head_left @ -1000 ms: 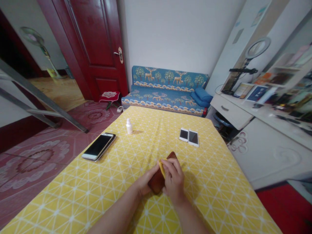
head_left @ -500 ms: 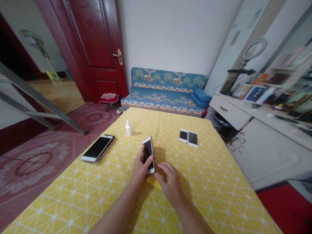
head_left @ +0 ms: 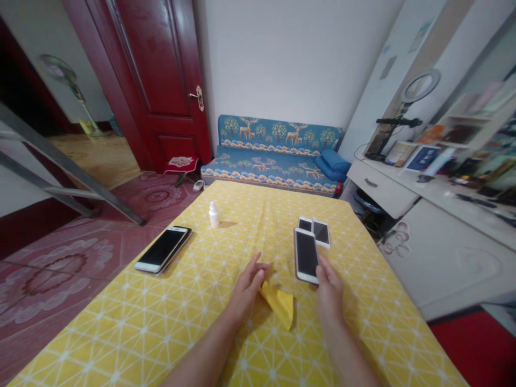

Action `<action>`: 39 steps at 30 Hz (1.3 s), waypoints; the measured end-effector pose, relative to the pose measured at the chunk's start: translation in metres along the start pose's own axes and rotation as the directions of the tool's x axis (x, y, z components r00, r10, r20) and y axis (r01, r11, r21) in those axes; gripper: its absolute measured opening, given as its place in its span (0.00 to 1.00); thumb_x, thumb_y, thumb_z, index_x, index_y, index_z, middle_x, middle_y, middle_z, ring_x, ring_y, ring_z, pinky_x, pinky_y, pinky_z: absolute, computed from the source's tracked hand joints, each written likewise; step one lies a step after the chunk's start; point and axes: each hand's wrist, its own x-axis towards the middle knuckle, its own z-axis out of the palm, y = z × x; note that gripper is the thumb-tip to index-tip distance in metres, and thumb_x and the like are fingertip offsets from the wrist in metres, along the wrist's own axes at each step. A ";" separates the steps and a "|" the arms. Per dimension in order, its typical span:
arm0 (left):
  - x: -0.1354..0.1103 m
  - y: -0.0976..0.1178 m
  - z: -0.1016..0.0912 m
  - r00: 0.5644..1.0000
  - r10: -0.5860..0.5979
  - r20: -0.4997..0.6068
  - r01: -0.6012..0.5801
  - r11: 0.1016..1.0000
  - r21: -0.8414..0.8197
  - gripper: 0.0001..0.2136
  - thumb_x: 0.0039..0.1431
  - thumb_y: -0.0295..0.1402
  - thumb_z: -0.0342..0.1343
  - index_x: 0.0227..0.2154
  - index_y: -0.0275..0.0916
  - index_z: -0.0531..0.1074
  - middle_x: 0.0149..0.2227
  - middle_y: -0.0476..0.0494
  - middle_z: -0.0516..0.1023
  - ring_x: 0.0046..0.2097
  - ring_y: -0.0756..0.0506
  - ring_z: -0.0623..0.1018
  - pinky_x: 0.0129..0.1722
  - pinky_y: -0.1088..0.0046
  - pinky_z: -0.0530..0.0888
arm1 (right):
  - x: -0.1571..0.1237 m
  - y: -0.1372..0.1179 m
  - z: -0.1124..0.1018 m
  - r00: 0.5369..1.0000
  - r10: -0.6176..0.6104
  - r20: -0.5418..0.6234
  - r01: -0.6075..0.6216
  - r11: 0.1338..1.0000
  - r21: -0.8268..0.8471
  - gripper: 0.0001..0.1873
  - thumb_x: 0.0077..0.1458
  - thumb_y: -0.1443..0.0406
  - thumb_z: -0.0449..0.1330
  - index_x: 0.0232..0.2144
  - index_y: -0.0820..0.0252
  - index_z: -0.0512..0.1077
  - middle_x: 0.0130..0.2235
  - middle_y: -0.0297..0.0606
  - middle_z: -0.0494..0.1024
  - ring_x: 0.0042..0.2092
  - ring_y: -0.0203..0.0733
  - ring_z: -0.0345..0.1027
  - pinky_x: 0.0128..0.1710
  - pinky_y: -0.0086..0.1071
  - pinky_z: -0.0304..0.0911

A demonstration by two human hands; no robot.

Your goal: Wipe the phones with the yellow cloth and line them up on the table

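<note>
In my right hand [head_left: 331,282] is a white-framed smartphone [head_left: 307,253], gripped by its right lower edge with the dark screen up. It is held just in front of two smaller white phones [head_left: 321,233] that lie side by side, and it covers part of them. My left hand [head_left: 248,282] is over the middle of the table, thumb and fingers drawn together on a plain yellow cloth [head_left: 280,303]. The cloth hangs out to the right of that hand, its loose corner toward me.
A small white spray bottle [head_left: 213,216] stands toward the back left. Stacked phones [head_left: 163,250] lie near the left edge of the yellow patterned tablecloth [head_left: 133,328]. Beyond the table is a blue sofa [head_left: 270,156]; a white cabinet [head_left: 439,247] stands at right.
The phone has passed from my left hand to my right and moved right, near the two small phones. The yellow cloth is now at my left hand.
</note>
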 end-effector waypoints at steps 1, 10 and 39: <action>0.001 -0.002 -0.001 1.000 0.005 0.008 -0.006 1.000 0.026 0.26 0.62 0.44 0.50 0.62 0.48 0.57 0.54 0.39 0.72 0.54 0.41 0.72 0.57 0.57 0.65 | 0.019 0.004 -0.011 0.995 -0.059 -0.076 0.054 0.996 -0.066 0.28 0.50 0.55 0.57 0.52 0.59 0.70 0.53 0.43 0.74 0.50 0.49 0.71 0.42 0.40 0.70; 0.007 -0.014 0.003 0.984 0.064 0.164 -0.105 0.961 0.255 0.19 0.59 0.40 0.55 0.52 0.44 0.72 0.51 0.39 0.75 0.52 0.40 0.73 0.54 0.60 0.68 | 0.151 0.001 -0.087 0.904 -0.219 -0.368 0.005 0.865 -0.501 0.26 0.48 0.64 0.51 0.47 0.72 0.74 0.45 0.53 0.78 0.49 0.54 0.69 0.50 0.46 0.62; 0.009 -0.009 0.006 0.997 0.017 0.071 -0.033 0.971 0.235 0.17 0.58 0.41 0.54 0.45 0.38 0.77 0.42 0.36 0.80 0.47 0.38 0.77 0.50 0.59 0.70 | 0.115 -0.009 0.036 0.712 -0.150 0.686 0.700 0.086 -0.709 0.27 0.62 0.54 0.47 0.62 0.49 0.57 0.68 0.34 0.49 0.69 0.51 0.30 0.64 0.54 0.34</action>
